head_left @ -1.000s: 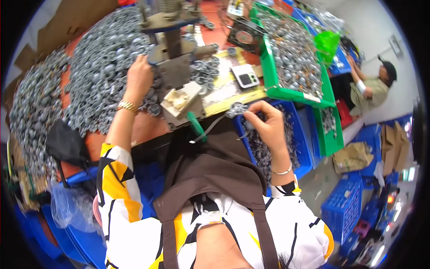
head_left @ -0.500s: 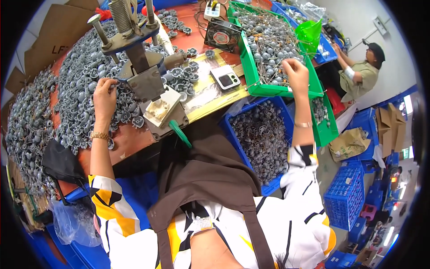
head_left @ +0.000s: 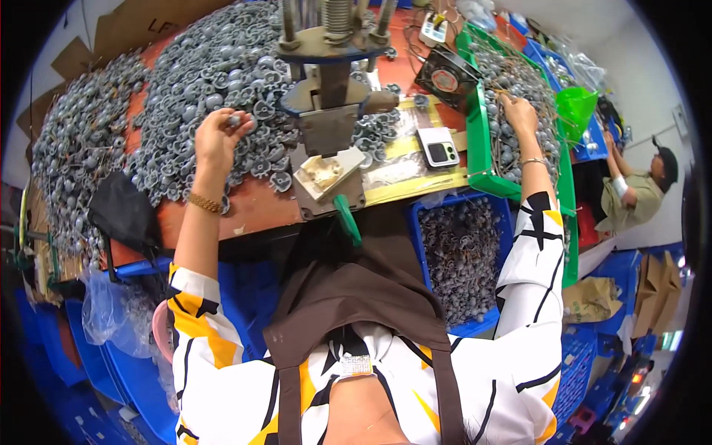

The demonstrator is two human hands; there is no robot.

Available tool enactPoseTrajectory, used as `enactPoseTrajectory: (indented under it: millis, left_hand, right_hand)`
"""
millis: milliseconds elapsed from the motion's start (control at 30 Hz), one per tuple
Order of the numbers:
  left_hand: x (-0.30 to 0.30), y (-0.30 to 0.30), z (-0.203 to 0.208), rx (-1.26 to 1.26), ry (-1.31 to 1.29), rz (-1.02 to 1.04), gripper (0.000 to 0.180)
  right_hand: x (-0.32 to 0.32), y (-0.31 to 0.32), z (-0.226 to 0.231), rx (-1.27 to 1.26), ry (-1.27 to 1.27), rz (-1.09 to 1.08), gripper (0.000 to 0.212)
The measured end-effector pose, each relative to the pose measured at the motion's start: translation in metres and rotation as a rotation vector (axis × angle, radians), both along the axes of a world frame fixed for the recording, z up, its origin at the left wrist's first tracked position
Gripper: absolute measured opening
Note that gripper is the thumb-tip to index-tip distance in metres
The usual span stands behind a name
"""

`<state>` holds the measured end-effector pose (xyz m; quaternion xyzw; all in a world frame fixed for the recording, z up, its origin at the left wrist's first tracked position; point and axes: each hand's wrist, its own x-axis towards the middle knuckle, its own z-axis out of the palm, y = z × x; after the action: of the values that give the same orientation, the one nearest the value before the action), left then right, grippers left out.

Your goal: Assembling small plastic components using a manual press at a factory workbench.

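Pinching a small grey part (head_left: 234, 120) in the fingertips of the left hand (head_left: 216, 141), over a heap of grey pieces (head_left: 174, 96). Reaching with the right hand (head_left: 521, 116) among grey balls (head_left: 508, 157) in a green tray (head_left: 478, 147), hold impossible to tell.

The small parts (head_left: 182, 122) are showing a dull grey, and the table (head_left: 256, 209) is showing orange-red between them. The tray (head_left: 494, 184) is displaying bright green, the bin (head_left: 478, 325) strong blue. The sleeves (head_left: 529, 276) are carrying black and yellow shapes on white, while the apron (head_left: 356, 300) is appearing plain brown. The handle (head_left: 346, 221) is standing out in green. The bracelet (head_left: 205, 202) on the left wrist is shining in gold.
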<state>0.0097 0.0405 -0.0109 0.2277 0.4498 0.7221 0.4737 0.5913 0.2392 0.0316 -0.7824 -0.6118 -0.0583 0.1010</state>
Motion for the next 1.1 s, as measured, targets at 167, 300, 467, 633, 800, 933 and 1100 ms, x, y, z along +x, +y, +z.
enactPoseTrajectory:
  millis: [167, 300, 467, 633, 800, 933, 1100]
  left_hand:
    - [0.009, 0.007, 0.000, -0.024, 0.231, -0.027, 0.015]
    - [0.033, 0.008, 0.007, -0.056, 1.223, 0.161, 0.019]
    - [0.060, 0.011, 0.011, -0.202, 1.958, 0.363, 0.035]
    - [0.054, 0.001, 0.014, -0.052, 1.883, 0.441, 0.034]
    - [0.063, -0.051, 0.019, 0.123, 1.244, 0.049, 0.025]
    - [0.095, -0.073, 0.020, 0.144, 1.135, -0.298, 0.028]
    - [0.131, -0.071, 0.015, 0.082, 1.299, -0.304, 0.027]
  right_hand:
    - [-0.006, -0.016, 0.014, 0.160, -0.027, -0.043, 0.033]
    - [0.017, -0.025, 0.054, 0.610, 0.229, 0.074, 0.030]
    - [0.023, -0.046, 0.115, 0.919, 0.960, 0.323, 0.020]
    - [-0.024, -0.112, 0.142, 0.849, 1.305, 0.531, 0.023]
    - [-0.084, -0.211, 0.095, 0.609, 1.174, 0.624, 0.021]
    - [-0.139, -0.268, 0.045, 0.468, 1.198, 0.537, 0.015]
    - [-0.180, -0.300, 0.015, 0.195, 1.493, 0.565, 0.012]
